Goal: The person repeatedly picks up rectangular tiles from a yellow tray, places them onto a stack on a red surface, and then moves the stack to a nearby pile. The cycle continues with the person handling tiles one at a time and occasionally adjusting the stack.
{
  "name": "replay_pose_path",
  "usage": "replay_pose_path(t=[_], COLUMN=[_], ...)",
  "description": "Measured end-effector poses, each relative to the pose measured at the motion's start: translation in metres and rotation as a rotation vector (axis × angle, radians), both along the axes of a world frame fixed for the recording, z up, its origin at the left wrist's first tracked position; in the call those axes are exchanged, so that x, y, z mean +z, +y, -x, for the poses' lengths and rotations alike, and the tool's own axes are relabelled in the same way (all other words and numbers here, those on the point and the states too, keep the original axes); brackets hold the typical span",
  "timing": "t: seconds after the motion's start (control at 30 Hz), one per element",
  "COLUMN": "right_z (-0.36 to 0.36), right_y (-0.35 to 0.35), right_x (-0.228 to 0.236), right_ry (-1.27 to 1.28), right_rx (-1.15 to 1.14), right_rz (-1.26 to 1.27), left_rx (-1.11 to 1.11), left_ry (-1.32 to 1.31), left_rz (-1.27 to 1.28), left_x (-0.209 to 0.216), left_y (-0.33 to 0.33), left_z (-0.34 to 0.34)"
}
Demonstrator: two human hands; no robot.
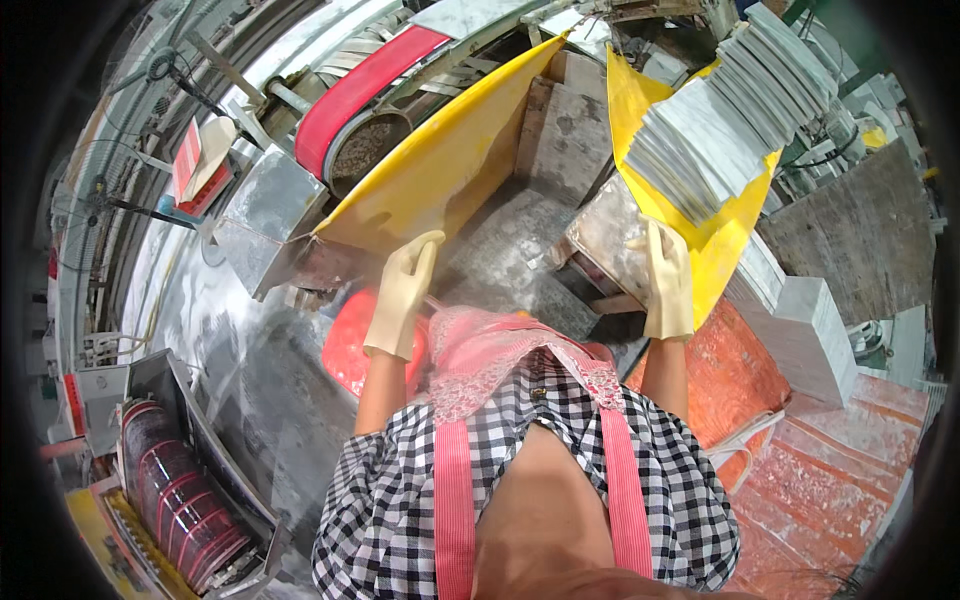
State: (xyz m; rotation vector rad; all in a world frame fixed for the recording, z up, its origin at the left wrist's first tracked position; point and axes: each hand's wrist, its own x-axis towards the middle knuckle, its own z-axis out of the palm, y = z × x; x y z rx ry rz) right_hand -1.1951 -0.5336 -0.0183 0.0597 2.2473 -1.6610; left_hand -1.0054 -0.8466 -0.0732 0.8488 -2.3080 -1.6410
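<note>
Both my hands wear cream rubber gloves and are raised apart in front of my pink apron (pixel 475 350). My left hand (pixel 400 295) has its fingers stretched out, with nothing visible in them. It is nearest to a yellow sheet (pixel 450 165) and a glossy red plastic seat or stool (pixel 350 345). On the other side, my right hand (pixel 668 285) also has its fingers extended and looks empty. It overlaps the edge of a dusty box-like stand (pixel 608 235) in view; contact cannot be told. Beyond it, a stack of thin grey-white slabs (pixel 690 140) rests on another yellow sheet (pixel 720 255).
A red belt (pixel 350 90) curves along a machine at the back left. Thick pale blocks (pixel 815 325) and a worn orange sheet (pixel 720 375) are at right. A dark roller (pixel 185 490) with pink bands lies at lower left. Fans (pixel 160 65) stand at far left.
</note>
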Motion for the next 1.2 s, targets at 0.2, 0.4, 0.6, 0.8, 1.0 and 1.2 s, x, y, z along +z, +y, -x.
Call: replay_pose_path(t=[0.2, 0.4, 0.6, 0.8, 1.0, 1.2], right_z=[0.025, 0.041, 0.075, 0.092, 0.095, 0.085], right_y=[-0.025, -0.045, -0.076, -0.116, -0.123, -0.132], right_x=[-0.011, -0.023, -0.042, -0.084, -0.107, -0.105], right_ry=[0.115, 0.172, 0.51, 0.378, 0.59, 0.601], right_rx=[0.174, 0.128, 0.313, 0.228, 0.353, 0.434], right_rz=[-0.013, 0.082, -0.317, -0.423, -0.772, -1.034], left_rx=[0.044, 0.055, -0.084, -0.215, -0.291, -0.287], left_ry=[-0.023, -0.02, -0.009, 0.003, 0.018, 0.054], left_rz=[-0.019, -0.009, 0.052, 0.024, -0.015, 0.676], left_x=[0.015, 0.018, 0.006, 0.002, -0.007, -0.065], left_y=[-0.006, -0.042, -0.095, -0.156, -0.241, -0.333], left_z=[0.01, 0.04, 0.113, 0.18, 0.228, 0.308])
